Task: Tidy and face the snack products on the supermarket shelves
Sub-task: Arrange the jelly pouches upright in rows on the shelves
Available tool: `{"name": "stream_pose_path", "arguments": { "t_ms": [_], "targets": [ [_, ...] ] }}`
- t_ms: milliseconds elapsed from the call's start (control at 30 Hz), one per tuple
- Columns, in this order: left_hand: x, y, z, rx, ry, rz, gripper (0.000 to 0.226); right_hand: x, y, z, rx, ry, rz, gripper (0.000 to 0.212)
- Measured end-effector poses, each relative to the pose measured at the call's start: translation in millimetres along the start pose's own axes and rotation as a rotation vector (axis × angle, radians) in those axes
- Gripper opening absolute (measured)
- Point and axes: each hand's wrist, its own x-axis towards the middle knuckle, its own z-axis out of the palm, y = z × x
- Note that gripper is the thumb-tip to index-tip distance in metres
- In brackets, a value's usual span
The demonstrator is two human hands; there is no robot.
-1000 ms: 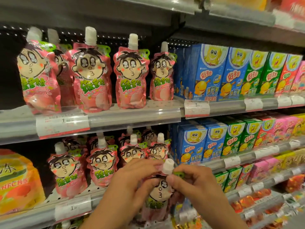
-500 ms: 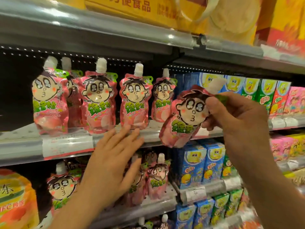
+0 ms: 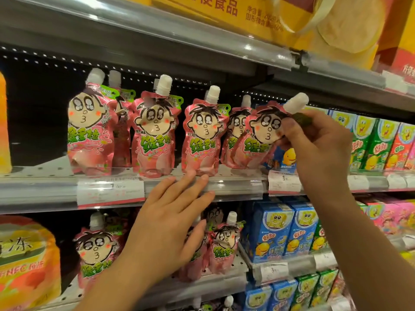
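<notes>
My right hand (image 3: pixel 314 142) pinches the top corner of a pink spouted jelly pouch (image 3: pixel 258 140) with a cartoon face, holding it tilted at the right end of the pouch row on the middle shelf (image 3: pixel 235 185). Several matching pouches (image 3: pixel 155 133) stand upright to its left, facing out. My left hand (image 3: pixel 170 218) is spread flat with straight fingers, its fingertips touching the shelf's clear front rail below the pouches. More of the same pouches (image 3: pixel 96 254) stand on the shelf below, partly hidden by my left hand.
Blue, green and red drink cartons (image 3: pixel 370 144) fill the shelf to the right, and blue ones (image 3: pixel 278 230) the shelf below. Orange jelly bags (image 3: pixel 24 259) sit lower left. Yellow boxes (image 3: pixel 224 10) line the top shelf. A dark gap lies left of the pouch row.
A second ago both hands gripped the pouch low, by the lower shelf. My right hand lifted it to the middle shelf and moved it in beside the row; my left hand went to the rail.
</notes>
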Motion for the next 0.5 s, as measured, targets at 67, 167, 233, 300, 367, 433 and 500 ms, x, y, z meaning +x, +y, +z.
{"name": "stream_pose_path", "arguments": {
  "t_ms": [67, 167, 233, 300, 367, 433, 500],
  "targets": [
    [-0.4, -0.6, 0.4, 0.006, -0.007, 0.002, 0.049, 9.0, 6.4, 4.5, -0.050, -0.049, -0.006, 0.009],
    [-1.0, -0.1, -0.4, 0.007, -0.019, 0.000, 0.050, 20.9, 17.8, 10.4, -0.088, -0.204, 0.053, 0.010],
    [-0.9, 0.1, -0.3, 0.001, -0.014, 0.001, 0.049, 31.5, 21.6, 11.4, -0.043, -0.295, 0.151, 0.009],
    [-1.0, 0.2, 0.6, -0.001, -0.010, 0.001, 0.049, 44.5, 20.3, 11.1, 0.023, -0.378, 0.249, 0.007],
    [-0.9, 0.1, 1.6, 0.003, -0.007, -0.002, 0.048, 54.8, 16.6, 12.4, 0.037, -0.452, 0.282, 0.005],
    [-0.8, 0.3, 1.8, 0.002, -0.006, -0.005, 0.048, 59.7, 13.6, 14.9, -0.068, -0.497, 0.232, 0.012],
    [-0.8, 0.4, 1.5, -0.001, -0.005, -0.005, 0.047, 61.6, 10.3, 16.7, -0.220, -0.518, 0.147, 0.018]
  ]
}}
